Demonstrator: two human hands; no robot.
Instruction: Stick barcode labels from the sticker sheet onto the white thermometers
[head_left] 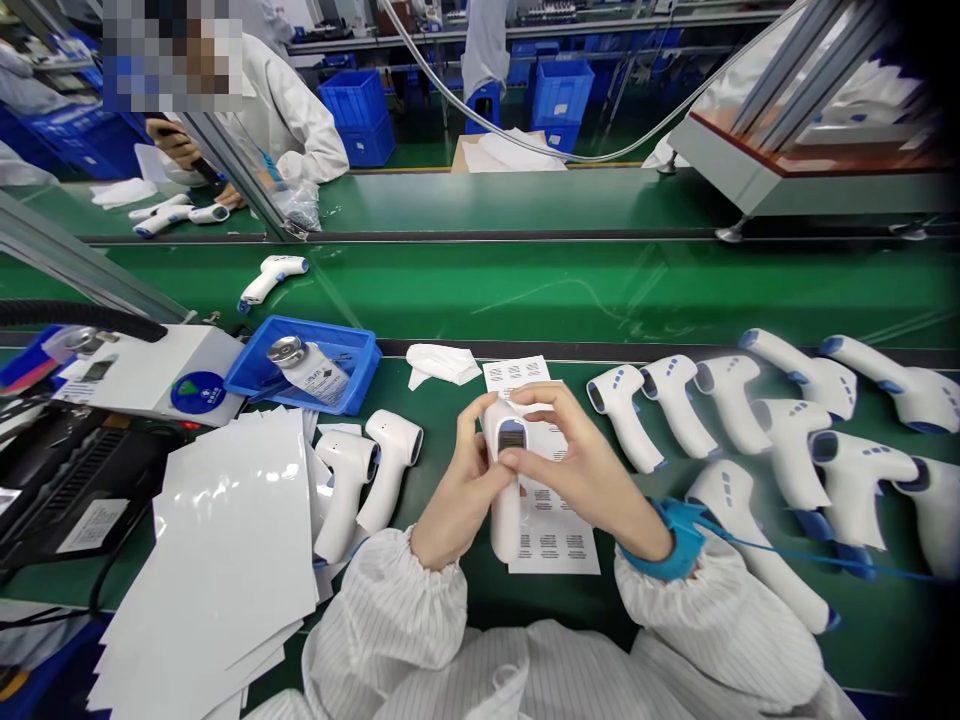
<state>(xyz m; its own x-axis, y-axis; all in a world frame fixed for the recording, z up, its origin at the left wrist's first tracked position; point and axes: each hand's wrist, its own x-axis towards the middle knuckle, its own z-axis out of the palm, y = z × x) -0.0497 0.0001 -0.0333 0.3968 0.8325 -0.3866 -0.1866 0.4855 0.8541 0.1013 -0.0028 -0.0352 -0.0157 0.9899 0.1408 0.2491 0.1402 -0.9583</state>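
Observation:
A white infrared thermometer (506, 510) with a small dark display stands between my two hands, its handle pointing toward me. My left hand (466, 480) is closed around its left side. From the right, my right hand (574, 450) grips the head, the thumb pressed near the display and the fingers over the top. Beneath lies a printed label sheet (555, 545), partly covered by my right hand. A blue wrist strap (679, 540) circles my right wrist.
Several white thermometers (626, 415) lie to the right; two thermometers (390, 465) lie at left beside stacked white sheets (232, 540). A blue tray (360, 350) holds a bottle (307, 365). Behind runs a green conveyor (480, 290) carrying a thermometer (274, 280). Across it sits a co-worker (285, 110).

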